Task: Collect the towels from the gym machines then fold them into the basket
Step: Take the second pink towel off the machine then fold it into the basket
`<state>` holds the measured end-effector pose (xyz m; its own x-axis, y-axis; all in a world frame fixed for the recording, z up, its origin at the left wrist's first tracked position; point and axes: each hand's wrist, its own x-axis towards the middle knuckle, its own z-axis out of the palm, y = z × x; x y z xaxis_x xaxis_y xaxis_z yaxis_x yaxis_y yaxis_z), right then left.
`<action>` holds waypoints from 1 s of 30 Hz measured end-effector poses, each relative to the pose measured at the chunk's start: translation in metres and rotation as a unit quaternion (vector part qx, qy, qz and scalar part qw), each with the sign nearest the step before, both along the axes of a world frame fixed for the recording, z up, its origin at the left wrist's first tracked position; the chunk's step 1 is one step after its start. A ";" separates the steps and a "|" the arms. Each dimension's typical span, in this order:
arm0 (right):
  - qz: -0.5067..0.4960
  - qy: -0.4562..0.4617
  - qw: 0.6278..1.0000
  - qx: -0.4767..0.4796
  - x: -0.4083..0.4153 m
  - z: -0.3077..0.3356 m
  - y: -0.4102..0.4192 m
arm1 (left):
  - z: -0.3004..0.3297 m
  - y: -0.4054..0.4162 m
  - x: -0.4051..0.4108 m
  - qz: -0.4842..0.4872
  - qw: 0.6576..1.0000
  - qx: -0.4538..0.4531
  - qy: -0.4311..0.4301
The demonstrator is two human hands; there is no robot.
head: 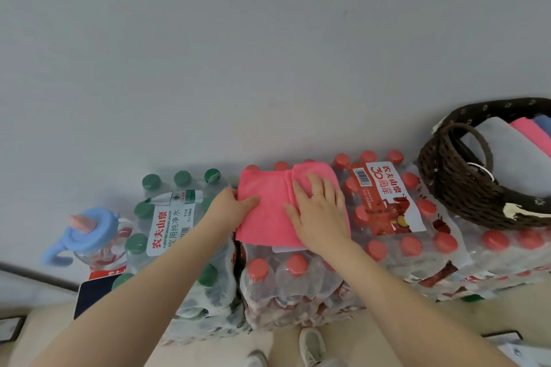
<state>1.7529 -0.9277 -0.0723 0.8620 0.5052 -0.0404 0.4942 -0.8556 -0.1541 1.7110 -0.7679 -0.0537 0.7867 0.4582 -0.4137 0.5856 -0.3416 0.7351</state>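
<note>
A pink towel [268, 211], partly folded, lies flat on top of shrink-wrapped packs of red-capped water bottles [387, 247]. My left hand [232, 205] pinches its left edge, thumb on top. My right hand [319, 211] presses flat on the towel's right half, fingers straight. A dark brown woven basket [456, 185] stands on the packs at the right. Folded grey, pink and blue towels [507, 155] lie inside it.
A pack of green-capped water bottles [179, 217] sits left of the towel. A clear jug with a blue lid [89, 229] stands further left. A dark flat object [95, 292] lies below it. A plain grey wall runs behind. My shoes [310, 345] are on the light floor below.
</note>
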 end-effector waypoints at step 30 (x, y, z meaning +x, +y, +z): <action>-0.192 0.128 0.957 0.175 0.006 0.009 -0.033 | 0.000 -0.075 0.035 -0.397 0.861 0.287 -0.133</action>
